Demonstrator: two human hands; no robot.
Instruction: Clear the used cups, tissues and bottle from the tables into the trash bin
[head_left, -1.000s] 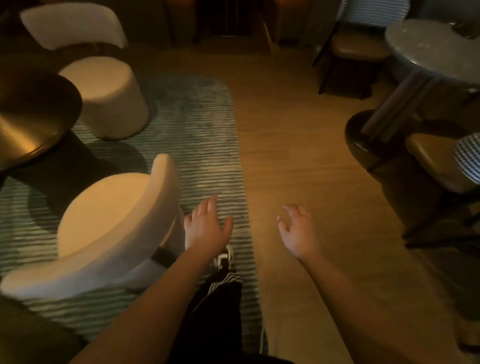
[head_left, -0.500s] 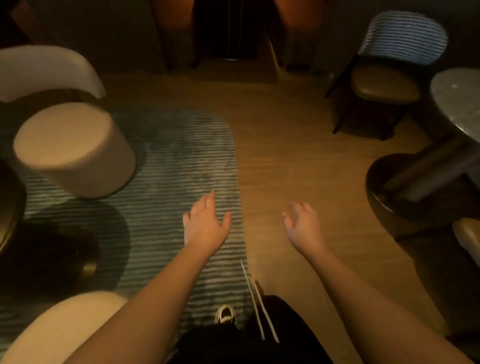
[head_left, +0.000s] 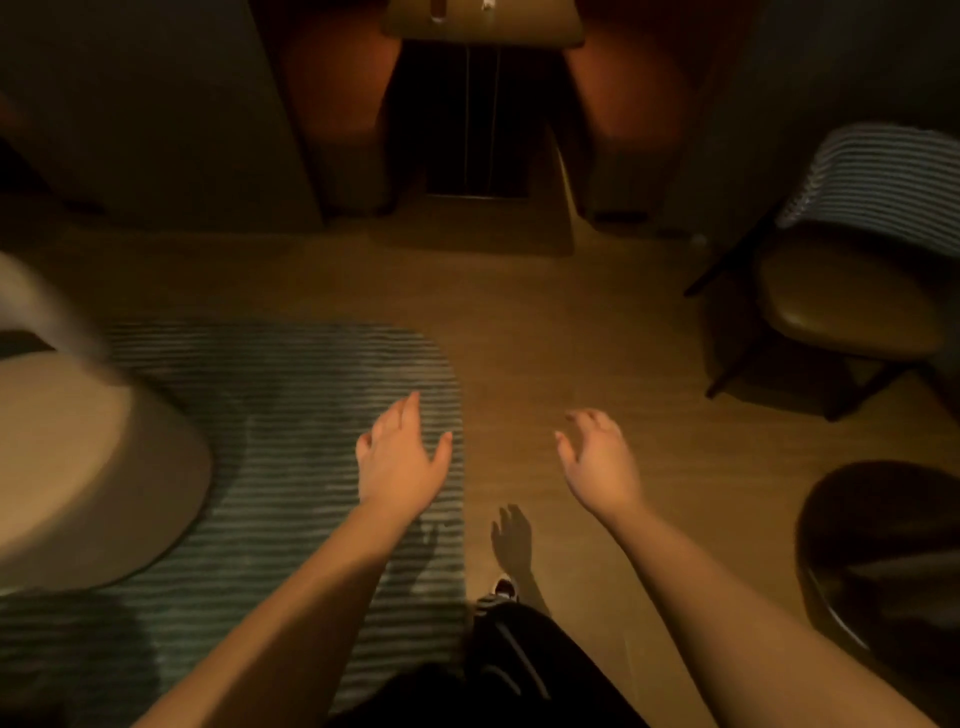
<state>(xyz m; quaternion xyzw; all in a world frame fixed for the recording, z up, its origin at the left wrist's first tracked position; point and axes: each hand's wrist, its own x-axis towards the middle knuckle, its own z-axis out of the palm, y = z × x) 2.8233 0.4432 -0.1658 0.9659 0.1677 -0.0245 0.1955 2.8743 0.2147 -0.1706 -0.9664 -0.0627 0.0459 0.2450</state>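
Note:
My left hand (head_left: 400, 457) and my right hand (head_left: 597, 460) are stretched out in front of me over the floor, both empty with fingers spread. A table edge (head_left: 519, 31) shows at the very top between two orange seats, with small objects on it too cut off to identify. No cup, tissue, bottle or trash bin can be made out clearly.
A white round stool (head_left: 88, 467) stands at the left on a striped green rug (head_left: 291, 415). At the right are a striped-back chair (head_left: 852, 296) and a dark round table base (head_left: 883, 556). Wooden floor (head_left: 545, 322) runs ahead toward orange seats (head_left: 337, 104).
I have walked forward: the stool and rug slid toward me and left, the right-hand chair came nearer, the marble table left the view. Both hands stay open and empty.

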